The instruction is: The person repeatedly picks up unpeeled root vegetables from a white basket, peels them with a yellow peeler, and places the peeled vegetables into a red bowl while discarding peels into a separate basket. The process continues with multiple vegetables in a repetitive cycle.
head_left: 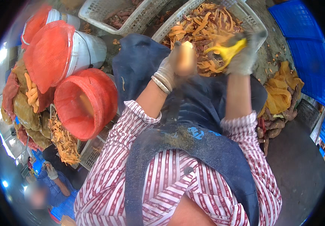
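My left hand [166,69], in a pale work glove, is closed around a sweet potato [186,60]. Its pale orange flesh shows, and its outline is blurred. A yellow peeler [229,52] is gripped in my gloved right hand [243,60], a short way right of the sweet potato and apart from it. Motion smears the right hand and the peeler. Beneath and beyond both hands, orange and brown peelings [204,26] fill a pale plastic crate [163,31].
Another pale crate [128,23] stands at the far left. Left of my apron-covered lap are a red mesh-lined bucket [104,94], white buckets [89,49], full sacks [27,109] and more peelings [63,141]. At right lie a yellow mesh bag [277,92] and unpeeled sweet potatoes [273,128]. Another person's gloved hand [50,171] shows lower left.
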